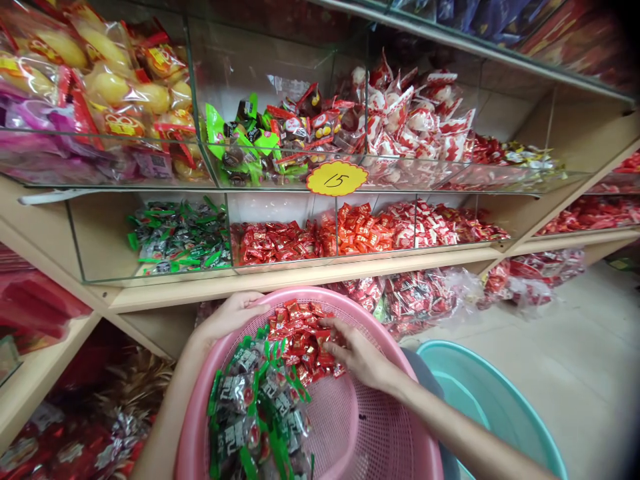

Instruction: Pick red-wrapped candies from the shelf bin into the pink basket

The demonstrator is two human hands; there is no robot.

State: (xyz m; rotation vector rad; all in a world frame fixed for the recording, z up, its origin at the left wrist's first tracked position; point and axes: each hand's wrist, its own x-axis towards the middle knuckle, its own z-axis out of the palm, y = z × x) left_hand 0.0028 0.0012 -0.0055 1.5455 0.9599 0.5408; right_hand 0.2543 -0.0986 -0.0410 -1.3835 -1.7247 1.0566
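A pink plastic basket [390, 413] with mesh walls sits in front of me below the shelf. My left hand [233, 317] grips its rim at the far left, the thumb side over the edge. Inside, red-wrapped candies [300, 333] are heaped against the far wall. My right hand [357, 350] reaches over them, fingers apart and touching the heap's right side. Green-and-clear wrapped candies [260, 407] fill the basket's left part. The bare mesh bottom shows at the right.
Glass-fronted shelf bins [285, 243] hold red, orange and green-wrapped sweets. A yellow price tag [337, 178] reads 15. Bagged candies [420, 293] lie under the shelf. A teal tub [495, 407] stands on the floor at right. Gold and red packets [75, 440] lie lower left.
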